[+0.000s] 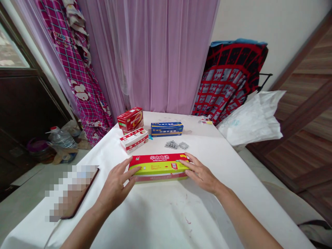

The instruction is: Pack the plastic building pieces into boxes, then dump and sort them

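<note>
A long red and yellow-green battery box [155, 166] lies crosswise on the white-covered table in front of me. My left hand [118, 182] grips its left end, with fingers over the top and the thumb at the front side. At the opposite end my right hand [201, 173] holds it the same way, fingertips resting on the top face. Just behind the box are two small piles of grey pieces [171, 144], too small to make out. A blue battery box [167, 129] stands farther back, and a white and red box [134, 140] sits to its left.
Red boxes [130, 119] are stacked at the table's back left corner. A partly blurred phone [77, 193] with a cable lies at the left edge. A white bag [252, 119] is beyond the right edge. Purple curtains [166, 55] hang behind the white tablecloth [166, 218].
</note>
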`<state>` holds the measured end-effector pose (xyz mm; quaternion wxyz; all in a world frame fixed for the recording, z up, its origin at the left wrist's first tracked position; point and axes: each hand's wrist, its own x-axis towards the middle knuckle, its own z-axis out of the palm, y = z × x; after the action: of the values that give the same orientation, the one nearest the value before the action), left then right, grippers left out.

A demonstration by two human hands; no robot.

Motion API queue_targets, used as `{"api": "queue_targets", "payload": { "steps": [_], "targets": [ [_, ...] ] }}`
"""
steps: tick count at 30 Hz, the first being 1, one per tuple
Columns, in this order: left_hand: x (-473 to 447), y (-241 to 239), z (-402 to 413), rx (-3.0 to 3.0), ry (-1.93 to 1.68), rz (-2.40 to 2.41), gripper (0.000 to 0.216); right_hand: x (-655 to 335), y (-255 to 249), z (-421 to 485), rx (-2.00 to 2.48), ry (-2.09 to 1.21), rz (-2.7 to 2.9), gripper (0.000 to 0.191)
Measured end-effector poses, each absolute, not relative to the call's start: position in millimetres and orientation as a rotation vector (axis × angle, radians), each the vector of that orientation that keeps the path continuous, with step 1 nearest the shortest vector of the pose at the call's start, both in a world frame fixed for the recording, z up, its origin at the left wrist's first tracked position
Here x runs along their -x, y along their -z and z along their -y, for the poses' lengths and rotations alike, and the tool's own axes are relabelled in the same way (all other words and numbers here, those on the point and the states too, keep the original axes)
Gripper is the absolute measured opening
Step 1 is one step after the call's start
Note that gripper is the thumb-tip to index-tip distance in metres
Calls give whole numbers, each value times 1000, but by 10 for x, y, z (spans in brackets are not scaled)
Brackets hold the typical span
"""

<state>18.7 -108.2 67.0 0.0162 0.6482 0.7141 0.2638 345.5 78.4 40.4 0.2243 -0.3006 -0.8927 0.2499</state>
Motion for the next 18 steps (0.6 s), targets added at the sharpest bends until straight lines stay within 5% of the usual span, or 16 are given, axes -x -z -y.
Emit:
{"api": "queue_targets", "payload": {
  "steps": [12,18],
  "targets": [
    [-365,-557,920,-2286,-742,-2209,25,-3354,-231,-695,744,-265,2372,45],
    [-223,-465,824,-2354,-686,-2292,74,-3319,-155,-711,821,-248,2327,60]
  ]
}}
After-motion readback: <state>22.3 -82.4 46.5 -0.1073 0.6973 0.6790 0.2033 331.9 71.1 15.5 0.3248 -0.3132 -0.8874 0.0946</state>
